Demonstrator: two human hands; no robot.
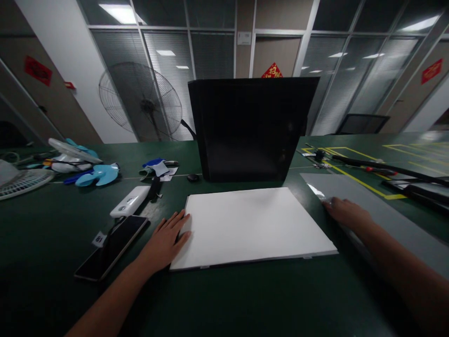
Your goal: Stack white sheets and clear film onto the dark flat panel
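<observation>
A flat white rectangular panel [245, 229] lies on the green table in front of me. My left hand [171, 236] rests on its left edge, fingers stretched out and palm down. To the right, a thin grey sheet [396, 224] lies on the table, with a shiny patch near its far left corner. My right hand [347, 213] is closed at the sheet's left edge, its fingertips partly hidden. Behind the white panel stands a large black panel [256, 131], its dark face towards me.
Left of my left hand lie a dark phone [112, 248] and a white power strip [130, 201]. Blue fan blades [98, 175] and white fan parts [28, 180] sit farther left. A black mouse [192, 178] is near the black panel. Long black strips [386, 164] lie at right.
</observation>
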